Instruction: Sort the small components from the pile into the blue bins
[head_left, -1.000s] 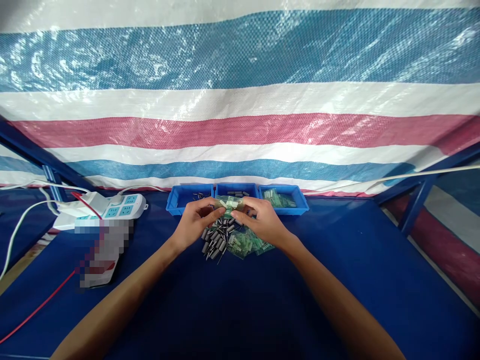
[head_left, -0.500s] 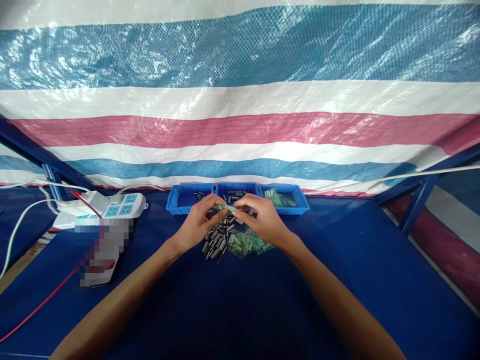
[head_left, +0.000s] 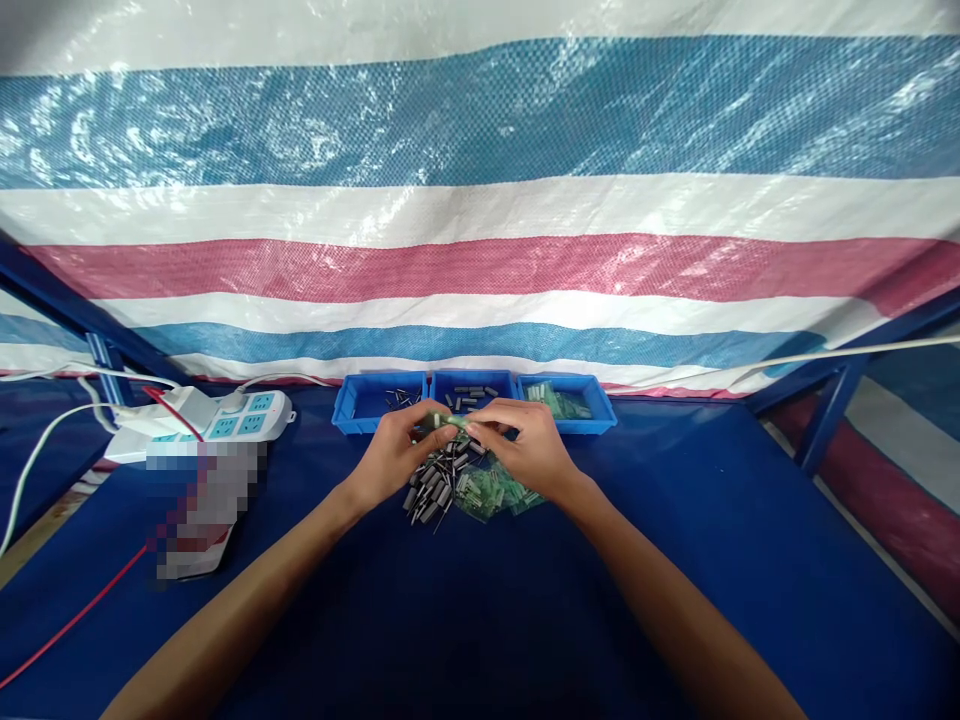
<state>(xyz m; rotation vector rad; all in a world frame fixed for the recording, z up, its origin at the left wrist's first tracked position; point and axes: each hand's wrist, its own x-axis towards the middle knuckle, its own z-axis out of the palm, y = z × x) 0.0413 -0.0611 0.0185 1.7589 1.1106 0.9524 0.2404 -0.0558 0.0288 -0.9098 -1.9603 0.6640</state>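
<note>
Green, light and likely brittle, the small board [head_left: 448,421], twelve o'clock of the parts heap [head_left: 433,488], is pinched by its ends in left hand [head_left: 390,456] and right hand [head_left: 531,452] fingers.

Off to our left we've got a white power strip [head_left: 225,415] sitting on the blue table [head_left: 675,560], its white cable [head_left: 34,450] looping away, and a red wire [head_left: 75,620] trailing toward us. Behind it all hangs a striped tarp [head_left: 480,200], with a blue metal frame [head_left: 825,420] at right.
</note>
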